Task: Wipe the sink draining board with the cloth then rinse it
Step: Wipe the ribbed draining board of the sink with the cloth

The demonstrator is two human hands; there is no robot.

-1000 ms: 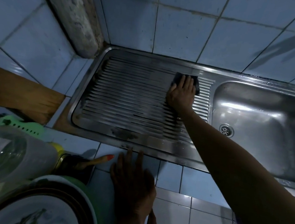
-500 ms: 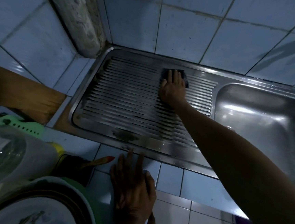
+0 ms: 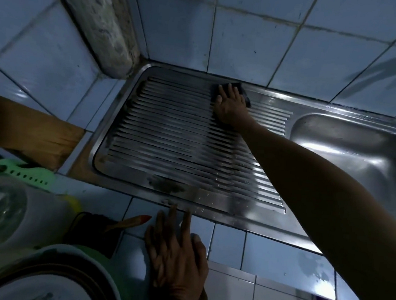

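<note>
The ribbed steel draining board [image 3: 169,142] fills the middle of the head view, with the sink basin [image 3: 354,154] to its right. A dark cloth [image 3: 241,90] lies at the board's far edge. My right hand [image 3: 229,107] presses flat on the cloth with straight fingers, covering most of it. My left hand [image 3: 178,248] rests flat on the tiled counter just in front of the board's near rim. A dark smear [image 3: 167,185] shows on the board's near edge.
A rough pipe or post [image 3: 100,21] stands in the back left corner against the tiled wall. A wooden board [image 3: 26,132], a green perforated utensil [image 3: 20,172], a clear container [image 3: 0,211] and a bowl [image 3: 44,280] crowd the left side.
My right hand has slid the cloth leftward and toward the back edge of the draining board. My left hand has stayed on the counter.
</note>
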